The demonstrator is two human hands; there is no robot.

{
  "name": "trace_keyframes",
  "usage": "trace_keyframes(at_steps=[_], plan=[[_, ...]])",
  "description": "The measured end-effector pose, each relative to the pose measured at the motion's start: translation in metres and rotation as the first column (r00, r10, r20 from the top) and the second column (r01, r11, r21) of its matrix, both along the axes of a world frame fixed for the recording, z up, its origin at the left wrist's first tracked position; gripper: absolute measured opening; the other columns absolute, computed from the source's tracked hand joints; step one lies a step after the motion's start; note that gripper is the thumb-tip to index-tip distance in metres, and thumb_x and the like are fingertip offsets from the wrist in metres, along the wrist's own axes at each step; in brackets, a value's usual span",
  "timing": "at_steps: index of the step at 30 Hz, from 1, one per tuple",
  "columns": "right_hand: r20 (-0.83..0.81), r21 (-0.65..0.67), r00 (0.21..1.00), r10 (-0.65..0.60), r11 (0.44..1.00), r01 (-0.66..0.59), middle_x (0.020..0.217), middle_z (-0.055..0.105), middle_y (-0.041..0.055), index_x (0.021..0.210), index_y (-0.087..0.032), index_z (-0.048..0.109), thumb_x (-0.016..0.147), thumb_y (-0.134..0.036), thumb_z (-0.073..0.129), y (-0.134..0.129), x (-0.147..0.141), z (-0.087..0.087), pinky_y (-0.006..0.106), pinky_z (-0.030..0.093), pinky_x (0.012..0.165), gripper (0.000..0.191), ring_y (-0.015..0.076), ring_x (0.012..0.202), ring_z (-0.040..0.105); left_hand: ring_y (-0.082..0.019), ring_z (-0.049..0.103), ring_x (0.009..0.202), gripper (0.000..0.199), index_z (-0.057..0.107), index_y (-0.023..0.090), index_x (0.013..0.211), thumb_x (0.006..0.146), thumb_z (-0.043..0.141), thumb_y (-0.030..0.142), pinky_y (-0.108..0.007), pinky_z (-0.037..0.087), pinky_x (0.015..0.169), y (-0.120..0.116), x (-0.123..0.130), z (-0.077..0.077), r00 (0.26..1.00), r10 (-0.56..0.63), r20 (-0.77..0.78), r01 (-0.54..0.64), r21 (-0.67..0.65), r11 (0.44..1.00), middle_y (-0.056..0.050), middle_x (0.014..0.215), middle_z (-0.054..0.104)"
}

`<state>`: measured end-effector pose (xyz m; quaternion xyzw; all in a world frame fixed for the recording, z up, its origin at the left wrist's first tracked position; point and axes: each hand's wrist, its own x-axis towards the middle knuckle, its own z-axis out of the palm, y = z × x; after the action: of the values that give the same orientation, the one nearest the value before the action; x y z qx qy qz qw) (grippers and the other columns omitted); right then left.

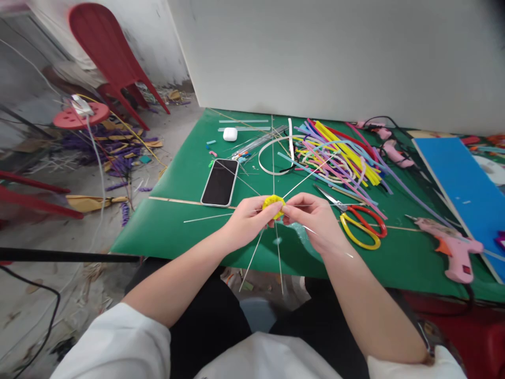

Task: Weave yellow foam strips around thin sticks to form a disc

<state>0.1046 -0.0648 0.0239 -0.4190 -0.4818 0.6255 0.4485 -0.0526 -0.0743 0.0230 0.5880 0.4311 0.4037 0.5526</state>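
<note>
Between my hands is a small round yellow disc (272, 200), with several thin pale rods spreading out from it like spokes. My left hand (252, 218) pinches its left side, the thumb lying across its face. From the right, the thumb and fingers of my right hand (305, 213) close on the disc's edge. The disc is held above the near edge of the green table (177, 237). Scissors (361, 221) with red and yellow handles lie just right of my right hand. A phone (220, 182) lies to the left, beyond my left hand.
Colourful pipe cleaners (335, 158) are heaped at the back, beside a white loop (264, 167). A white earbud case (230, 134) sits at back left. A pink glue gun (453, 247) and a blue board (461, 184) are at right. A white panel (335, 58) stands behind the table.
</note>
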Motion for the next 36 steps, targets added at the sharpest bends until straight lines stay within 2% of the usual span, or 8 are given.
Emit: trace_keyframes(at_steps=[6,10,14,18,22,26,31,36], plan=[[-0.01,0.017,0.996,0.093,0.996,-0.093,0.081,0.069,0.0013,0.091,-0.023,0.067,0.067,-0.029,0.07,0.006,0.004,-0.007,0.024,0.051,0.058,0.024,0.0119,0.069,0.062,-0.008,0.047,0.044,0.032,0.052,0.015,0.069,0.082,0.047,0.044,-0.019,0.039,0.042,0.006,0.004,-0.006,0.964,0.245,0.101,-0.244,-0.028,0.969,0.002,0.051,0.049],[0.03,0.059,0.999,0.021,0.998,-0.022,0.074,0.068,0.0003,0.087,-0.022,0.069,0.067,-0.031,0.07,0.006,-0.001,-0.012,0.023,0.051,0.056,0.022,0.011,0.064,0.06,-0.009,0.049,0.046,0.038,0.053,0.015,0.073,0.085,0.039,0.048,-0.019,0.039,0.042,0.003,0.012,-0.015,0.974,0.224,0.029,-0.223,-0.035,0.974,0.002,0.052,0.05],[0.077,0.109,0.991,-0.112,0.989,0.103,0.06,0.065,-0.0011,0.071,-0.019,0.069,0.067,-0.032,0.07,0.011,0.005,-0.012,0.023,0.049,0.054,0.013,0.0093,0.053,0.057,-0.012,0.056,0.06,0.035,0.059,0.015,0.08,0.085,0.043,0.045,-0.022,0.045,0.054,0.004,0.005,-0.012,0.982,-0.048,-0.182,0.064,0.083,0.995,-0.002,0.066,0.059],[0.137,0.12,0.981,-0.14,0.985,0.124,0.054,0.063,-0.0011,0.067,-0.018,0.069,0.066,-0.031,0.07,0.017,0.023,-0.003,0.023,0.048,0.053,0.013,0.0099,0.051,0.057,-0.018,0.059,0.093,0.028,0.059,0.02,0.107,0.081,0.053,0.031,-0.026,0.047,0.078,0.019,-0.035,0.005,0.801,-0.472,-0.369,0.526,0.056,0.849,-0.005,0.103,0.064],[0.258,0.071,0.966,-0.033,0.997,0.015,0.057,0.064,0.0011,0.07,-0.016,0.069,0.067,-0.034,0.068,0.019,0.033,0.001,0.022,0.047,0.048,0.018,0.0104,0.051,0.057,-0.019,0.054,0.108,0.048,0.045,0.028,0.127,0.08,0.055,0.026,-0.03,0.045,0.087,0.033,-0.073,0.018,0.849,-0.476,-0.231,0.473,-0.071,0.878,-0.005,0.12,0.058],[0.322,-0.016,0.941,0.106,0.994,-0.106,0.062,0.065,0.0032,0.075,-0.015,0.068,0.07,-0.038,0.065,0.018,0.031,-0.002,0.021,0.045,0.042,0.024,0.0122,0.053,0.059,-0.021,0.057,0.104,0.055,0.046,0.027,0.127,0.075,0.062,0.029,-0.032,0.047,0.085,0.033,-0.065,0.011,0.879,-0.456,-0.143,0.436,-0.147,0.888,-0.007,0.117,0.06],[0.275,-0.099,0.929,0.25,0.968,-0.231,0.07,0.066,0.0048,0.085,-0.015,0.069,0.073,-0.04,0.063,0.016,0.028,-0.002,0.022,0.05,0.048,0.029,0.0119,0.058,0.06,-0.014,0.062,0.069,0.033,0.063,0.015,0.096,0.071,0.064,0.036,-0.024,0.05,0.058,0.029,-0.024,-0.011,0.963,-0.253,-0.09,0.235,-0.169,0.957,-0.006,0.083,0.067],[0.102,-0.08,0.963,0.249,0.967,-0.242,0.083,0.068,0.006,0.102,-0.019,0.065,0.077,-0.038,0.06,0.018,0.037,0.003,0.025,0.053,0.055,0.032,0.0119,0.064,0.062,-0.01,0.058,0.057,0.022,0.064,0.012,0.075,0.068,0.067,0.033,-0.021,0.048,0.05,0.025,-0.012,-0.012,0.997,0.067,0.037,-0.063,-0.096,0.993,-0.002,0.067,0.064]])
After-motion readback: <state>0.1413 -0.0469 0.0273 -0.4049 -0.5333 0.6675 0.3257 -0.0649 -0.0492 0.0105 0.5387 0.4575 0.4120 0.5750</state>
